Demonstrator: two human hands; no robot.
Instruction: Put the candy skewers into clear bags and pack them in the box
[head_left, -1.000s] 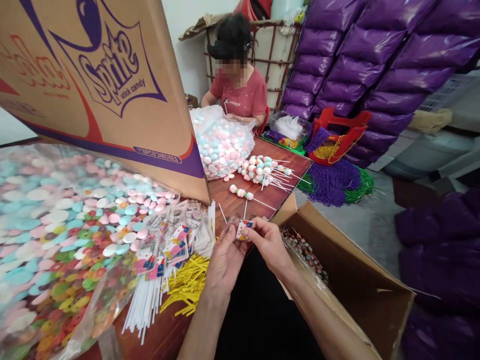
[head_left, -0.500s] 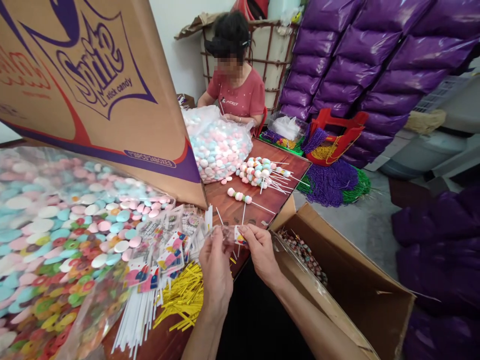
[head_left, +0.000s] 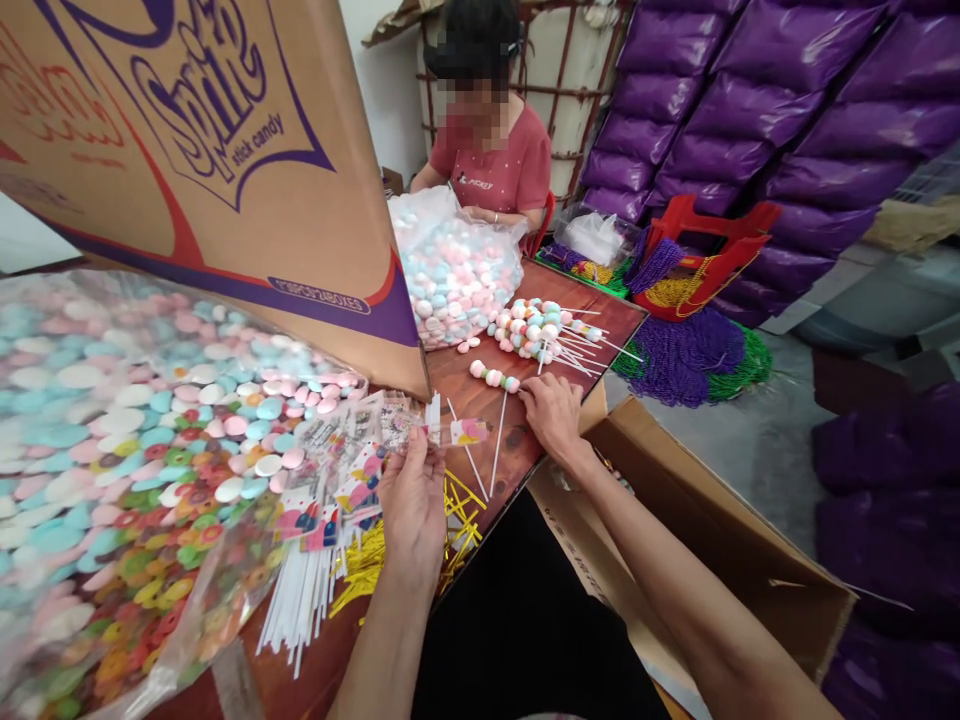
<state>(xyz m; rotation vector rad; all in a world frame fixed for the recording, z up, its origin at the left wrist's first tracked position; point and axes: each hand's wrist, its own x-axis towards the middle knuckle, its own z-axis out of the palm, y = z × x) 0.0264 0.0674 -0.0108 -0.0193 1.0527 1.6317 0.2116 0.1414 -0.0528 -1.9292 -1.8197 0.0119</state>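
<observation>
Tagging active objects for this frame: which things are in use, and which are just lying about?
In use: left hand pinching a wrapper; right hand at a candy stick; twist ties nearby.
Lying about: carton, purple bags, red stool, beads, another person's candy bag.

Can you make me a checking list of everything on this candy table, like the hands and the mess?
Surface: brown wooden table, mostly covered.
Job's things: clear wrapper with a colourful label; one candy stick lying on the table.
Clutter: big bag of round candies, loose white sticks, yellow twist ties, heap of candy sticks.
Hands: left hand pinches the wrapper; right hand has fingertips at the candy stick, grip unclear.
Cables: nothing seen.
Surroundings: another person in a red shirt, stacked purple bags, an open cardboard box.
</observation>
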